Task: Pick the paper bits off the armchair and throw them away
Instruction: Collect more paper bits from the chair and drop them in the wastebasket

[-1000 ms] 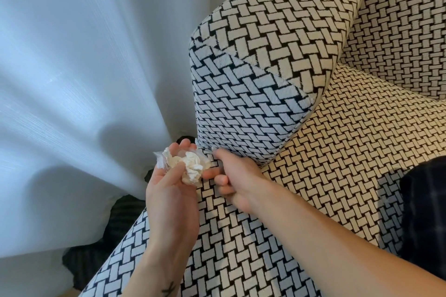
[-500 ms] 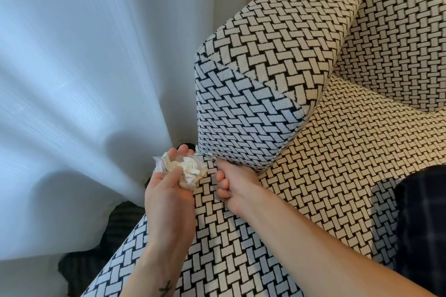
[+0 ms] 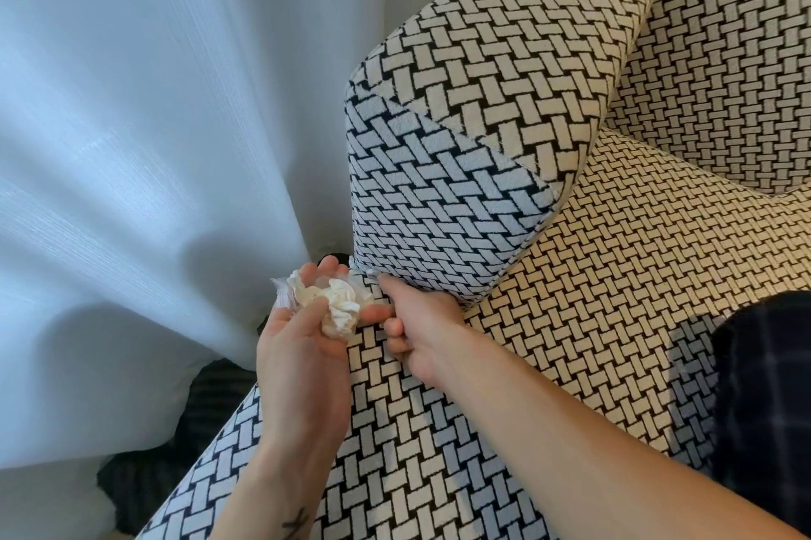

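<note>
The armchair point(image 3: 614, 298) fills the lower and right part of the view, covered in a black and cream basket-weave cloth, with the front of its seat nearest the camera. A dark checked cloth point(image 3: 768, 386) lies over the seat at the right edge. Two bare forearms reach in over the seat front, and the left one bears a small dark tattoo point(image 3: 295, 524). The left hand point(image 3: 298, 346) is held palm up just beside the seat's left edge. Its grip is loosely cupped round the paper bits point(image 3: 338, 302), a crumpled cream wad lying in the palm with the thumb laid across it. The right hand point(image 3: 421, 320) sits touching the seat just beside the wad. Its lower fingers are curled under and its forefinger reaches to the seam where seat and armrest point(image 3: 439, 188) meet, at the armrest's lower front corner. Whether that grip pinches a scrap cannot be told. Beyond the hands the blocky armrest rises, and farther right the chair back point(image 3: 724, 57) stands in the same weave. A white sheer curtain point(image 3: 153, 144) hangs in folds along the whole left side, with dark striped fabric point(image 3: 210, 390) showing beneath its hem.
</note>
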The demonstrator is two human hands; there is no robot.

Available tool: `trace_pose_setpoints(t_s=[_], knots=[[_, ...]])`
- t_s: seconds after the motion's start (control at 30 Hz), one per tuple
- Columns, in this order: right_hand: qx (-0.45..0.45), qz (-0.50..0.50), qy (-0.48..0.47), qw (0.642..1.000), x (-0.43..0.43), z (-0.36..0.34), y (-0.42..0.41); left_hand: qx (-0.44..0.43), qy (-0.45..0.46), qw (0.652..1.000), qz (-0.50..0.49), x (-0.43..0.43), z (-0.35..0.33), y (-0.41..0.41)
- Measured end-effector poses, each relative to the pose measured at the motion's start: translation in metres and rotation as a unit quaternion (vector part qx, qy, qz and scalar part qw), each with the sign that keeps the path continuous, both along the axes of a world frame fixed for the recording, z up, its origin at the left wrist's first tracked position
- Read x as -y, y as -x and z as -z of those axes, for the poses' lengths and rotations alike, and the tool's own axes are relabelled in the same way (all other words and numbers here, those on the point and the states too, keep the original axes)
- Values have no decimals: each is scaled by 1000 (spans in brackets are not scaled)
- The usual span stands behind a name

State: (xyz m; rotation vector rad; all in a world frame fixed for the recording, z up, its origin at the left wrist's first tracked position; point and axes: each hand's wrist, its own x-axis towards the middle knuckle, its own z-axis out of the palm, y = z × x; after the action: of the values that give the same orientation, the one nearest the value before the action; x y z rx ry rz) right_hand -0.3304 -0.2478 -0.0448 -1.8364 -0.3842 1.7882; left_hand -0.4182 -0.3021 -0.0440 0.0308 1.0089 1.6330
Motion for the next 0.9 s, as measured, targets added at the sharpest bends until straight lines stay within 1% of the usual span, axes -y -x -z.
trace_pose_setpoints(t_s=[0.13,0.27,0.43,0.6,0.7,0.77,0.83,0.9], knots=[[29,46,-1,999,1,3,5,3,2,1000,-7,1,-1,-1],[30,73,-25,997,7,3,7,19,2,1000,-23,-1,0,0],[30,77,-56,995,13,-1,6,14,3,1000,-23,-3,0,-1],[9,66,-94,993,22,-2,0,9,4,1000,-20,-3,3,-2],[-2,40,-118,992,28,-5,-8,6,9,1000,-15,-2,4,-2],[-12,-8,-154,988,35,-9,-15,9,14,1000,-11,-2,5,-1],[-7,-78,-219,973,43,-15,-21,9,18,1000,-1,-3,6,-1],[14,-117,-291,949,49,-17,-25,10,21,1000,12,-2,5,-3]])
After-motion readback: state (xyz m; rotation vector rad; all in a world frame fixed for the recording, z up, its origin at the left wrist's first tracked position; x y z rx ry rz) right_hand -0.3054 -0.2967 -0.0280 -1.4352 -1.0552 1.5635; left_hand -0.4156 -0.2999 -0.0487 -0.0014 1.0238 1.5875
